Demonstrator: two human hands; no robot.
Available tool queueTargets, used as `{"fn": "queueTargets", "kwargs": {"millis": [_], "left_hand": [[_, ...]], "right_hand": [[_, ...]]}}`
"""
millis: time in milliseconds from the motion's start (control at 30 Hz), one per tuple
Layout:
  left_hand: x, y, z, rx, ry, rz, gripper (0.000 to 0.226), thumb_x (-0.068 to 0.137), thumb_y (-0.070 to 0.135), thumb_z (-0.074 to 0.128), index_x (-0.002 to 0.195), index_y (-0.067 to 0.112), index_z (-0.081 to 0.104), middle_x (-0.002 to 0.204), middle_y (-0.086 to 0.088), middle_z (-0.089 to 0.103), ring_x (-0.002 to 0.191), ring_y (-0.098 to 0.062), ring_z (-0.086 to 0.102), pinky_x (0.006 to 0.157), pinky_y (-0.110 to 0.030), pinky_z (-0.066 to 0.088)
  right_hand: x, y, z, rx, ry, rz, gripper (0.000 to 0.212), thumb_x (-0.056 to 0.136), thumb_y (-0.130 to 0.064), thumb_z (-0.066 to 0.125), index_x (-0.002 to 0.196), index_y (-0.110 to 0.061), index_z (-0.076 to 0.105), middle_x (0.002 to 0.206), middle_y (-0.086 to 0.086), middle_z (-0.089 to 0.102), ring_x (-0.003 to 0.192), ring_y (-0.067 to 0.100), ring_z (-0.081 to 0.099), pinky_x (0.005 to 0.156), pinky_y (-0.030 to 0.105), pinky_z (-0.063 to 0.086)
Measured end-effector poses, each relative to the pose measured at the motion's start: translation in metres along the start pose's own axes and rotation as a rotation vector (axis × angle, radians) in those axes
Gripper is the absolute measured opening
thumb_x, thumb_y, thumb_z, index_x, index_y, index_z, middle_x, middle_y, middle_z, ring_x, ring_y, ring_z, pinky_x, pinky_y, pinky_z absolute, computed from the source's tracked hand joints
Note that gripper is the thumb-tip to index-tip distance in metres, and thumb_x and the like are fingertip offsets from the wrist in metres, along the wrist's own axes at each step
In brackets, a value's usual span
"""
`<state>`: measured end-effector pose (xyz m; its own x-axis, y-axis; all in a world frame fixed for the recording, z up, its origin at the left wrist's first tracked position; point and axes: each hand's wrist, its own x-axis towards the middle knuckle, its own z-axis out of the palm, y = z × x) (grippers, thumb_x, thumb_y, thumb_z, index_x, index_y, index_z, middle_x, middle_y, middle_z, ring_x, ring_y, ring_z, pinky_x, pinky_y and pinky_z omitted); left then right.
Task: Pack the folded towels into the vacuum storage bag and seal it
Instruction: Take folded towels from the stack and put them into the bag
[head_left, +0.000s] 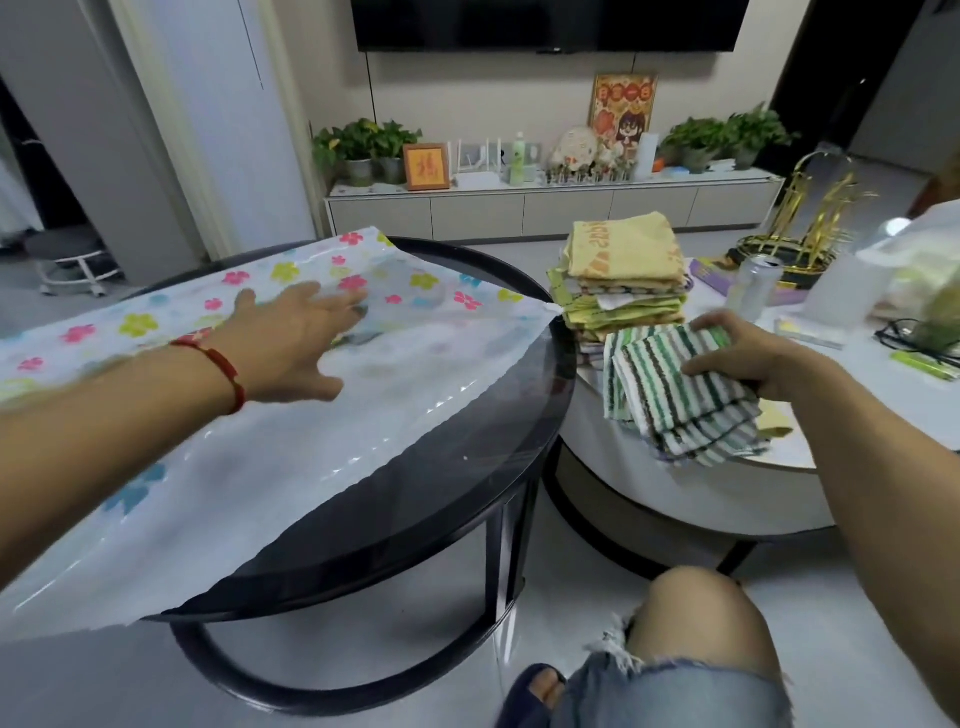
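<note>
Your left hand (296, 343) lies flat and spread on the vacuum storage bag (249, 415), fingers extended and grasping nothing, the palm pressing the plastic near the far edge of the black round table (498, 395). A red cord bracelet (218, 369) circles that wrist. The bag is a clear sheet printed with coloured flowers; it covers most of the black table's top, its near corner hanging over the table's near-left edge and its far-right corner reaching the table's right rim, just beside the white round table (649, 499).

Your right hand (748, 353) is clenched around a small bundle of green-and-white striped towels (675, 395), thumb underneath and fingers curled over the top, holding them over the near-left edge of the white table. Whether the bundle's lowest layer touches the tabletop is unclear.

Behind the bundle, at the white table's left edge, stands the stack of folded towels (623, 275), yellow ones on top and mixed patterns below, its base partly hidden by the towels in your hand. Farther right on the same table are a drinks can (753, 283), a gold wire rack (810, 228) and a white plastic bag (914, 270) toward the right edge.

Your bare knee (696, 618) shows below, at the white table's near side.
</note>
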<state>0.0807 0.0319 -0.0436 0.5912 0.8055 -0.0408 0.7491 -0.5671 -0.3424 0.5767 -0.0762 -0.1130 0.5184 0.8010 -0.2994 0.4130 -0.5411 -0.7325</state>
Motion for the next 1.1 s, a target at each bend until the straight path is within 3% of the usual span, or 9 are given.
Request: {"fn": "queueTargets", "kwargs": {"millis": [100, 167, 300, 467, 600, 733, 900, 1000, 1100], "left_hand": [[-0.001, -0.019, -0.022, -0.059, 0.067, -0.006, 0.101, 0.074, 0.05, 0.074, 0.156, 0.03, 0.018, 0.166, 0.017, 0.001, 0.149, -0.027, 0.019, 0.099, -0.065, 0.044], [-0.002, -0.03, -0.037, -0.037, 0.072, -0.019, 0.108, 0.072, 0.05, 0.076, 0.157, 0.028, 0.014, 0.165, 0.019, -0.005, 0.148, -0.029, 0.019, 0.097, -0.064, 0.046], [-0.007, -0.044, -0.057, 0.04, 0.021, -0.058, 0.122, 0.068, 0.055, 0.081, 0.157, 0.031, 0.0, 0.162, 0.022, -0.018, 0.152, -0.03, 0.002, 0.103, -0.076, 0.031], [-0.015, -0.052, -0.073, 0.056, 0.025, -0.081, 0.123, 0.071, 0.049, 0.081, 0.157, 0.029, -0.005, 0.162, 0.019, -0.021, 0.152, -0.03, -0.001, 0.105, -0.075, 0.029], [-0.019, -0.057, -0.08, 0.064, 0.029, -0.064, 0.121, 0.072, 0.051, 0.079, 0.157, 0.027, -0.004, 0.162, 0.019, -0.021, 0.152, -0.028, -0.001, 0.105, -0.073, 0.033], [-0.019, -0.071, -0.084, 0.053, 0.061, -0.066, 0.117, 0.074, 0.051, 0.076, 0.157, 0.029, -0.003, 0.162, 0.021, -0.022, 0.152, -0.026, -0.002, 0.105, -0.07, 0.035], [-0.013, -0.078, -0.08, 0.039, 0.093, -0.049, 0.113, 0.076, 0.052, 0.075, 0.156, 0.03, -0.001, 0.161, 0.022, -0.023, 0.152, -0.023, -0.004, 0.109, -0.066, 0.035], [-0.009, -0.076, -0.074, 0.019, 0.098, -0.039, 0.113, 0.076, 0.052, 0.075, 0.157, 0.03, -0.001, 0.161, 0.021, -0.022, 0.153, -0.022, -0.005, 0.111, -0.066, 0.033], [-0.005, -0.074, -0.069, 0.016, 0.097, -0.027, 0.111, 0.077, 0.053, 0.073, 0.157, 0.031, -0.001, 0.162, 0.021, -0.022, 0.153, -0.022, -0.005, 0.111, -0.065, 0.033]], "right_hand": [[-0.026, -0.017, -0.006, 0.239, -0.25, -0.014, 0.034, 0.095, -0.009, 0.071, 0.128, -0.018, 0.068, 0.125, 0.025, 0.069, 0.094, 0.034, 0.075, 0.063, 0.038, 0.065], [-0.045, -0.036, 0.0, 0.299, -0.399, -0.105, 0.037, 0.091, -0.015, 0.072, 0.128, -0.019, 0.072, 0.119, 0.024, 0.074, 0.087, 0.032, 0.078, 0.063, 0.037, 0.065], [-0.08, -0.09, 0.043, 0.466, -0.684, -0.287, 0.041, 0.084, -0.017, 0.075, 0.125, -0.022, 0.075, 0.124, 0.014, 0.075, 0.102, 0.035, 0.076, 0.073, 0.04, 0.065], [-0.088, -0.164, 0.163, 0.538, -0.814, -0.356, 0.03, 0.092, -0.003, 0.067, 0.117, -0.017, 0.077, 0.115, 0.017, 0.077, 0.094, 0.033, 0.077, 0.072, 0.039, 0.064], [-0.059, -0.222, 0.259, 0.674, -0.739, -0.332, 0.032, 0.093, 0.004, 0.062, 0.116, -0.013, 0.076, 0.109, 0.018, 0.078, 0.092, 0.031, 0.077, 0.077, 0.04, 0.065], [0.004, -0.263, 0.318, 0.91, -0.334, -0.32, 0.033, 0.095, 0.001, 0.063, 0.127, -0.01, 0.067, 0.124, 0.024, 0.071, 0.097, 0.031, 0.073, 0.089, 0.048, 0.063], [0.057, -0.262, 0.354, 0.796, 0.001, -0.207, 0.039, 0.093, -0.006, 0.068, 0.131, -0.016, 0.064, 0.127, 0.016, 0.069, 0.113, 0.034, 0.069, 0.098, 0.05, 0.058], [0.065, -0.268, 0.357, 0.797, 0.089, -0.332, 0.036, 0.093, -0.006, 0.07, 0.128, -0.016, 0.069, 0.13, 0.01, 0.069, 0.113, 0.024, 0.069, 0.1, 0.041, 0.058], [0.067, -0.262, 0.351, 0.737, 0.025, -0.323, 0.046, 0.097, -0.009, 0.068, 0.142, -0.017, 0.061, 0.142, 0.011, 0.062, 0.123, 0.026, 0.064, 0.105, 0.043, 0.054]]}}
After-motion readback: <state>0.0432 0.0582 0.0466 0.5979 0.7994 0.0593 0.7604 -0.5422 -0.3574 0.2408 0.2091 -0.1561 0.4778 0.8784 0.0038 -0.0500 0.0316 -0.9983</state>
